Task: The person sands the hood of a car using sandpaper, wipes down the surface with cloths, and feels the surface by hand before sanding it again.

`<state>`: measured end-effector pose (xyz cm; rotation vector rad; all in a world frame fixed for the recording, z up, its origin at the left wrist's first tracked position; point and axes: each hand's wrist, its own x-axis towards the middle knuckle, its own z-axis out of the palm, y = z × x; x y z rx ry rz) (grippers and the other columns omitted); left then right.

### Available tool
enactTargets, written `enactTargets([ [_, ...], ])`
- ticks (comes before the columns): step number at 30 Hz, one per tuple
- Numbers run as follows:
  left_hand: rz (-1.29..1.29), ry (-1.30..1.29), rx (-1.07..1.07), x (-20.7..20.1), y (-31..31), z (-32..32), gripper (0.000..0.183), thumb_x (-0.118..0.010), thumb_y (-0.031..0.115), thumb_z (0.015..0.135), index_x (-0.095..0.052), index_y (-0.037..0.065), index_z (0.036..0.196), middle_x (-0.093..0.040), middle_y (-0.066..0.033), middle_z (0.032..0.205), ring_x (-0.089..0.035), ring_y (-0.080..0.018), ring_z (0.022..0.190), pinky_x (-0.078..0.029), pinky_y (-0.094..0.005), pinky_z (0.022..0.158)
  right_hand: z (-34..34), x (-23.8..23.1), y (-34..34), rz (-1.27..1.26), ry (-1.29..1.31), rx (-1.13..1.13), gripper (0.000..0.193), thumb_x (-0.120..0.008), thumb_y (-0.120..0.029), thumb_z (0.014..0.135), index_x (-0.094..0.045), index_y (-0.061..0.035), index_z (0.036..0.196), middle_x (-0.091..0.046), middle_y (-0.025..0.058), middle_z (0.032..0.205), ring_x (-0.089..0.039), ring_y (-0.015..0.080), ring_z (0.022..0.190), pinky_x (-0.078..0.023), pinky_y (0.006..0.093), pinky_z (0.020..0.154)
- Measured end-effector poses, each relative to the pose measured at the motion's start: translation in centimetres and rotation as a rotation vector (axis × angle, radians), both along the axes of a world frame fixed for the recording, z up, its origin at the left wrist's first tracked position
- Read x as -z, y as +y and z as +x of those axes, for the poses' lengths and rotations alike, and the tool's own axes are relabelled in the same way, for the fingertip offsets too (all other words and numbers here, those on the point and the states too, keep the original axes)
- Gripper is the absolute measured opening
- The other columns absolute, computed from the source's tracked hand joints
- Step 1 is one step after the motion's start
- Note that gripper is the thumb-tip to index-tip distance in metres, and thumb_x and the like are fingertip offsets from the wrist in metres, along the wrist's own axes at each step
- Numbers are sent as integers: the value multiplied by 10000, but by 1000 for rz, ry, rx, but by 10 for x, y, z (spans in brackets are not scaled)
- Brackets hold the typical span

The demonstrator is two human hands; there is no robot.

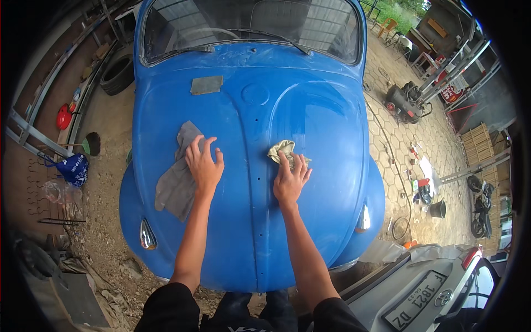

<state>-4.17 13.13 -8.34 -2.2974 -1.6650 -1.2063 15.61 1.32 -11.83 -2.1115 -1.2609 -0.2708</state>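
Note:
A blue car hood (326, 188), dusty and scuffed in places, spreads out in front of me. My right hand (289, 180) presses a crumpled pale yellow-green cloth (281, 148) against the hood, just right of its centre ridge. On the left half lies a loosely spread grey cloth (177, 185). Over that cloth's right edge is my left hand (206, 163), fingers apart and bent; whether it touches the cloth cannot be made out. Farther up the hood, a flat grey-green rectangular piece (207, 85) rests near the windshield (249, 25).
A silver car (398, 288) stands close at the lower right. Along the paved floor to the right are a black machine (406, 103), a hose (395, 166) and a dark bucket (438, 208). To the left sit a tire (117, 74) and a blue bag (73, 169).

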Motion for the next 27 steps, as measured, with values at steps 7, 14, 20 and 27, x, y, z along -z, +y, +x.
enactTargets([
  [7, -629, -3, -279, 12, -54, -152, 690, -776, 323, 829, -457, 169, 1422, -547, -182, 1407, -515, -399, 1290, -422, -494, 1067, -17, -36, -38, -186, 218, -107, 359, -578, -124, 959, -682, -301, 1253, -546, 77, 1313, -483, 362, 1237, -459, 537, 985],
  [14, -1031, -521, -97, -6, -113, -145, 426, -795, 174, 724, -597, 57, 1083, -667, -131, 1100, -626, -273, 1093, -489, -374, 920, -48, -8, -125, -365, 215, -234, 529, -662, -76, 840, -606, -279, 1325, -532, 135, 1346, -497, 414, 1240, -479, 525, 1027],
  [20, -976, -838, 218, -6, -176, -153, 366, -745, -26, 701, -443, 148, 813, -466, 28, 884, -487, -141, 893, -407, -301, 786, -29, -21, -130, -179, 547, -339, 509, -682, -37, 815, -604, -163, 1302, -486, 172, 1427, -492, 416, 1292, -455, 458, 1076],
  [27, -1019, -1290, 359, -71, -230, -112, 317, -695, 33, 912, -599, 143, 1194, -646, -63, 1131, -628, -179, 1081, -500, -305, 928, -63, -31, -148, -188, 675, -292, 431, -727, -200, 876, -623, -159, 1292, -501, 147, 1397, -513, 363, 1280, -469, 450, 1047],
])
